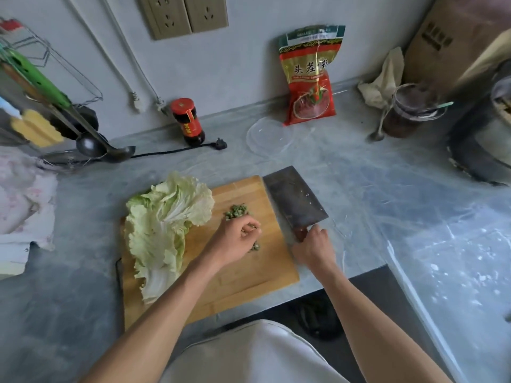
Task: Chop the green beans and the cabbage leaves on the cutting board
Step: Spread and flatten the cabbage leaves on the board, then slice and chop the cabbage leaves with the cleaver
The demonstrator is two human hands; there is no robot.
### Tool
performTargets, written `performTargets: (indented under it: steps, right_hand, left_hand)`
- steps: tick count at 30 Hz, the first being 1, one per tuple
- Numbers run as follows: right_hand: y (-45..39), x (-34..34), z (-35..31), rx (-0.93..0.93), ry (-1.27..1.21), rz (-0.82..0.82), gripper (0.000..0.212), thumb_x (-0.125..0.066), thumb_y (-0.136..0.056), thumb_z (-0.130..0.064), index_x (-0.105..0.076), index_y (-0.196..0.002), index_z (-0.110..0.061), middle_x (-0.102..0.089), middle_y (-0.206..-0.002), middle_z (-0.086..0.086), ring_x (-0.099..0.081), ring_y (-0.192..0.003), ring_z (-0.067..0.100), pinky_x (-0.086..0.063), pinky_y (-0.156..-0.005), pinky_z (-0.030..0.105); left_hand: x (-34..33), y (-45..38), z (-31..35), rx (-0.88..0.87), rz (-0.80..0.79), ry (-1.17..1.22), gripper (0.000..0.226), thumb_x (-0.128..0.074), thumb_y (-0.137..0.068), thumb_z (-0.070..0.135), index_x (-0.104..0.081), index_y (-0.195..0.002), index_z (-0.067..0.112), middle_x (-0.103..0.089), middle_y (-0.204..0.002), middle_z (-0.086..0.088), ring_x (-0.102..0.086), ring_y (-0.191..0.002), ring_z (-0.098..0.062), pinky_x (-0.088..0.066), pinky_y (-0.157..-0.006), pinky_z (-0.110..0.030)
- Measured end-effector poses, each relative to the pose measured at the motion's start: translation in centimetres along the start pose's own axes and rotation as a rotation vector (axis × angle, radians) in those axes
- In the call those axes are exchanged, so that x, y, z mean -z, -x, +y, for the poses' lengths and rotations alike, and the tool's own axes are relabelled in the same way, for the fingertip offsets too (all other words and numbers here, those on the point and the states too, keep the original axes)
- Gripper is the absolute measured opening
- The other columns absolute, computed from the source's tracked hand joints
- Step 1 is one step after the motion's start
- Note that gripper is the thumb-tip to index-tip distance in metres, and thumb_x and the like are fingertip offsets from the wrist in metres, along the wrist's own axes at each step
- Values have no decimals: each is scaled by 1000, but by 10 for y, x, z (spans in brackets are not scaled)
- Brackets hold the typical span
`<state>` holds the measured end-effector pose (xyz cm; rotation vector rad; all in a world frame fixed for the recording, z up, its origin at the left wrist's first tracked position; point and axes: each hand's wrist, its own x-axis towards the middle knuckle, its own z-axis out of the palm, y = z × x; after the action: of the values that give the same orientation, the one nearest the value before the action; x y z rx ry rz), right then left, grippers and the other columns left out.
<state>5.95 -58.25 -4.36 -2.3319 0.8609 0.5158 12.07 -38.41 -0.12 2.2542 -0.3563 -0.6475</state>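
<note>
Garment: a white, smooth cloth (pixel 257 355) at 6 o'clock, on the person's body, nearest the camera.
Cutting board: a rectangular, pale wooden cutting board (pixel 243 277) with fine grain lies flat on the bench (pixel 373 217), its long axis running from 7 to 1 o'clock.
Cabbage leaves: crinkled, pale green cabbage leaves (pixel 163 228) with white ribs cover the board's 9 o'clock side, whole, stalk ends toward 6 o'clock, frilled tips toward 12.
Green beans: a small heap of green bean pieces (pixel 235 211) sits at the board's centre, toward 12 o'clock of the left hand; a few more bits (pixel 255 246) lie under it.
Left hand: the left hand (pixel 237 237) has its grip curled together over the bits, fingertips pinching bean pieces.
Right hand: the right hand (pixel 313 248) has its grip clamped round the handle of the cleaver (pixel 294 201).
Cleaver: a broad, rectangular, dull grey steel blade, lying along the board's 3 o'clock edge, pointing to 11 o'clock.
Bench: grey, marbled, smooth stone.
</note>
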Motion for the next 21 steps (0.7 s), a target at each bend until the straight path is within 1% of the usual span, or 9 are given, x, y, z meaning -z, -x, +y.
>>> performTargets:
  steps: [2,3,5,7,11,14,16,19,21]
  right_hand:
    - [5,7,3,30,-158,56,43,-51,-80,-41,-53,-107,-7,-58,-103,11,-60,-92,33,-52,-77,42]
    - [8,8,5,72,-209,76,33,-48,-79,-36,-54,-97,-9,-61,-94,9,-60,-82,30,-54,-74,43]
    - [15,10,5,139,-297,90,14,-52,-85,-25,-52,-80,-12,-59,-76,6,-56,-68,24,-50,-61,37]
    - [24,11,-1,212,-350,107,28,-58,-89,-27,-44,-69,-12,-53,-63,2,-49,-57,19,-40,-52,31]
    - [34,0,-33,395,-364,-3,46,-61,-94,-38,-38,-65,-12,-43,-58,-1,-42,-55,20,-33,-51,31]
    - [41,-17,-60,460,-335,-114,49,-56,-96,-47,-46,-68,-8,-50,-59,0,-48,-59,24,-35,-54,32]
    - [51,-25,-75,492,-301,-153,50,-52,-97,-51,-48,-71,-8,-53,-58,0,-51,-56,25,-37,-52,30]
    - [68,-41,-90,507,-293,-205,49,-51,-98,-52,-42,-69,-14,-50,-58,1,-48,-53,22,-43,-51,33]
    - [76,-50,-95,474,-328,-203,50,-52,-93,-59,-43,-67,-17,-51,-55,0,-50,-50,22,-49,-51,41]
  left_hand:
    - [1,4,-3,41,13,38,21,-57,-99,30,-68,-115,23,-66,-108,10,-58,-91,6,-44,-71,-8]
    - [2,8,-5,66,36,68,20,-57,-99,31,-67,-115,24,-67,-108,11,-60,-94,3,-47,-75,-11]
    - [8,18,-16,107,117,133,18,-58,-99,30,-68,-113,27,-68,-106,12,-63,-97,-2,-51,-83,-19]
    - [15,33,-29,158,193,195,13,-58,-98,29,-67,-108,29,-70,-102,13,-66,-97,-5,-51,-87,-24]
    - [35,67,-64,314,391,267,9,-61,-97,22,-68,-98,27,-72,-93,10,-68,-90,-7,-53,-85,-26]
    - [53,88,-93,455,618,217,9,-64,-94,14,-68,-89,19,-72,-95,4,-66,-90,-14,-49,-80,-25]
    - [68,99,-111,576,738,130,4,-65,-92,16,-68,-94,16,-72,-100,-2,-63,-86,-16,-44,-75,-24]
    - [89,105,-142,685,694,112,34,-68,-90,31,-63,-119,14,-68,-117,-4,-64,-101,-22,-47,-83,-28]
    - [97,98,-151,719,590,205,51,-71,-88,41,-56,-128,15,-67,-111,0,-65,-100,-22,-51,-84,-29]
